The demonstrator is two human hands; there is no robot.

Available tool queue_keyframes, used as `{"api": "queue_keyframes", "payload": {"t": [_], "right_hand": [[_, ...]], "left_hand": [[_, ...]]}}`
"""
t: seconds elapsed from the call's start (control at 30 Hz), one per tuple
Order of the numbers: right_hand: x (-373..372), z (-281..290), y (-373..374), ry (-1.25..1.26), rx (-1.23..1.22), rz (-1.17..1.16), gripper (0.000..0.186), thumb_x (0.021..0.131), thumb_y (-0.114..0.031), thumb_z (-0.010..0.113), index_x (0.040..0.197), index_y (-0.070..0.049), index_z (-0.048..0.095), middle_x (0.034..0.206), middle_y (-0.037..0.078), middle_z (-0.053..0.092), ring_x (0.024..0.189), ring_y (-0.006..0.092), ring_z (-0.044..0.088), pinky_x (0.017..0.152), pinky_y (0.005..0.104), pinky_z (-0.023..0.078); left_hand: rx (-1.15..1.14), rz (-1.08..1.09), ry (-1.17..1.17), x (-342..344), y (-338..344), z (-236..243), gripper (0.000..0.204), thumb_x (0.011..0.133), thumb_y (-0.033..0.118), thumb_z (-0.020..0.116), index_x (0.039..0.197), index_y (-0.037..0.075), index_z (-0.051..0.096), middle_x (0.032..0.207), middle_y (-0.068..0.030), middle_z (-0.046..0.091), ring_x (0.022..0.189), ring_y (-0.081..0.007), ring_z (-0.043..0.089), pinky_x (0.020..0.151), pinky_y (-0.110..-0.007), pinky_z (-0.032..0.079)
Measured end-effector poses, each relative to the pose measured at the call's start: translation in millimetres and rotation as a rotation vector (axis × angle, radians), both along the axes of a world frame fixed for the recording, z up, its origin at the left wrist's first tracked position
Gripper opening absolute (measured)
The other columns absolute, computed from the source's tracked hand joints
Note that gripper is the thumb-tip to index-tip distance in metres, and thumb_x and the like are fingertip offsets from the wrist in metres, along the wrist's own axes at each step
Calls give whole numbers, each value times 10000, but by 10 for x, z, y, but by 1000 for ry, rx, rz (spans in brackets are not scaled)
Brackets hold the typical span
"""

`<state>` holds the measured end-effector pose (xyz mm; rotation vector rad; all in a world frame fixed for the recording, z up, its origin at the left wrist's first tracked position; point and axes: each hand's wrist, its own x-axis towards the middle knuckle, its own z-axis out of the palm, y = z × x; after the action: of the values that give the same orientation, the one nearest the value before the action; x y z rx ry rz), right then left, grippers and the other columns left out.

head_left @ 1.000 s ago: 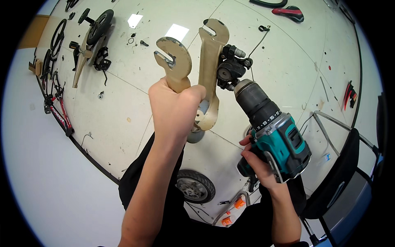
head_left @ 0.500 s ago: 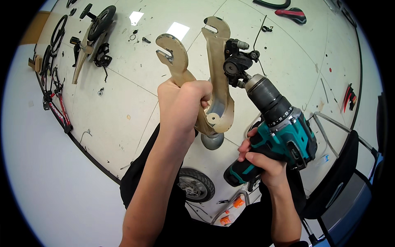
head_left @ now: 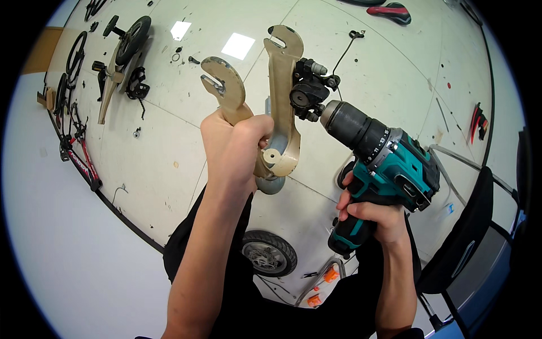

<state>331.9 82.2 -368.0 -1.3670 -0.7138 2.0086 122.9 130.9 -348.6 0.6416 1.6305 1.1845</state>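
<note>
1. Two-pronged tan fork (head_left: pixel 283 101) above the floor (head_left: pixel 169 169), long axis pointing away from the person (head_left: pixel 197 254).
2. Left grip (head_left: pixel 232 148) closed round one prong (head_left: pixel 228 85).
3. Right grip (head_left: pixel 377 217) round a teal drill (head_left: pixel 389 161), nose (head_left: pixel 345 121) aimed forward-left.

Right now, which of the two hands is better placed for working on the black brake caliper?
Probably the right hand: it holds the teal drill with its chuck pointing toward the black brake caliper. The left hand grips the tan fork, so it seems less free.
</note>
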Motion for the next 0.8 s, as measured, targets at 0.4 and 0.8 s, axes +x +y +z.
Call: {"api": "queue_keyframes", "payload": {"t": [0.4, 0.8], "right_hand": [[304, -243, -12, -690, 930, 289, 363, 656, -118, 730, 995, -29, 635, 874, 109, 661, 697, 228, 640, 680, 297, 502], [115, -255, 34, -875, 1112, 143, 416, 607, -92, 701, 997, 15, 605, 937, 146, 654, 792, 261, 636, 730, 333, 470]], "left_hand": [[-37, -64, 28, 164, 70, -17, 146, 606, 17, 514, 543, 64, 391, 559, -43, 437, 535, -124, 413, 550, -253, 337], [-6, -101, 113, 40, 75, 5, 172, 617, 68, 557, 535, 88, 406, 522, -14, 418, 510, -103, 420, 537, -232, 325]]}}
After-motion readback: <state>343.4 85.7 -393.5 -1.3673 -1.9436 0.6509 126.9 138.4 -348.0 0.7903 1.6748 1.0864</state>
